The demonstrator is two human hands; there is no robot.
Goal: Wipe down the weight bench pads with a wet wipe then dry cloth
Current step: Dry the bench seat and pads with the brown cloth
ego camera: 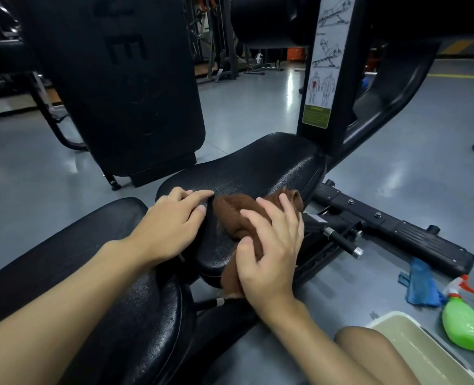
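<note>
On the seat pad, right hand presses brown cloth, left hand flat beside

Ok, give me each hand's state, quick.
Left hand: open, flat on the seat pad.
Right hand: open, pressing the brown cloth.

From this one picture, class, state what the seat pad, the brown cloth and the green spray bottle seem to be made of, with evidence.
Seat pad: probably vinyl or faux leather; black, pebbled grain, soft sheen.
Brown cloth: likely terry or fleece; matte, fuzzy nap.
Green spray bottle: apparently plastic; glossy, translucent body.
</note>
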